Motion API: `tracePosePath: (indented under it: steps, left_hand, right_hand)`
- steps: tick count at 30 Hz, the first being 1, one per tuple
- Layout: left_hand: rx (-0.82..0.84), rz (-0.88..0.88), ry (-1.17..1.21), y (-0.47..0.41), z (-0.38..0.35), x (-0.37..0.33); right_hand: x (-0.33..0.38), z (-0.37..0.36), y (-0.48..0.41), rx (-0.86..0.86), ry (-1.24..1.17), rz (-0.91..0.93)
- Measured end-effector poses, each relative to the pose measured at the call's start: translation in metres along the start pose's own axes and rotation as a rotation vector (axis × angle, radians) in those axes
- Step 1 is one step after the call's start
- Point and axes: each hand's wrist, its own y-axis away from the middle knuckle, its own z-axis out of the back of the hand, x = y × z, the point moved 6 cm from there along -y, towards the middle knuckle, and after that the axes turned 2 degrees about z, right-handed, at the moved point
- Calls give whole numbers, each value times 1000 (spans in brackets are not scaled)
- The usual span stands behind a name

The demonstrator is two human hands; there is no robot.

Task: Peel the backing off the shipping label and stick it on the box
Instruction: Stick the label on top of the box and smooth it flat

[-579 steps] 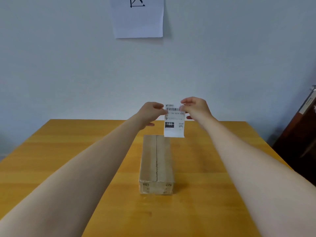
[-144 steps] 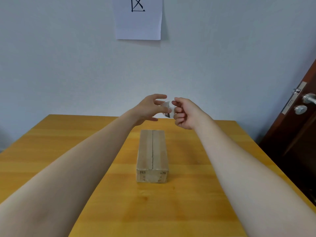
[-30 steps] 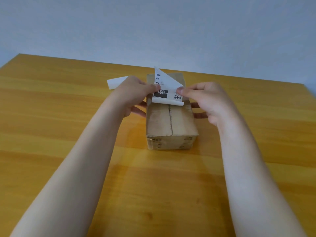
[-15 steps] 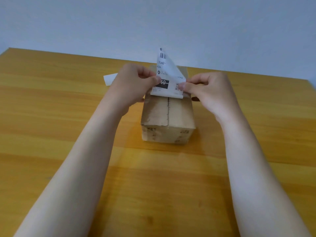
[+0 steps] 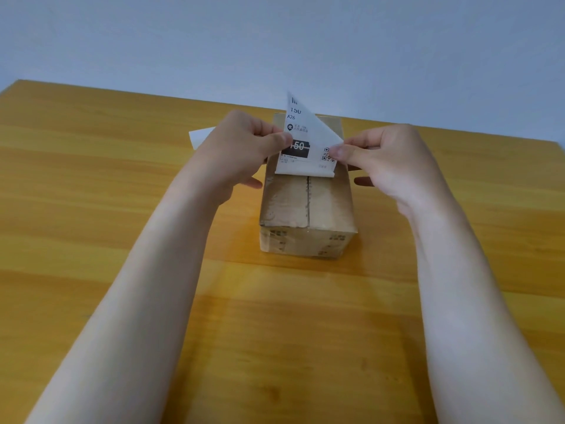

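A long brown cardboard box (image 5: 307, 206) with a taped centre seam lies lengthwise on the wooden table (image 5: 91, 185). The white shipping label (image 5: 305, 133), printed with a barcode, "150" and a QR code, stands tilted over the box's top. Its lower edge rests on or just above the box lid; the upper part rises free and folds to a point. My left hand (image 5: 244, 151) pinches the label's left edge. My right hand (image 5: 388, 160) pinches its right edge near the QR code.
A white strip of paper (image 5: 201, 136), likely the peeled backing, lies on the table behind my left hand, mostly hidden. A pale blue wall (image 5: 275, 41) rises behind the table's far edge.
Over the last second the label's free upper end has lifted higher over the box while both hands keep pinching its sides. The view has tilted slightly.
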Motion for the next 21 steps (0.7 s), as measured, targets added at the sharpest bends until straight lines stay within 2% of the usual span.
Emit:
tracePosePath:
  steps: [21]
  left_hand:
    - [40,76,69,6,3,-3]
  right_hand:
    - [5,0,5,50,7,-53]
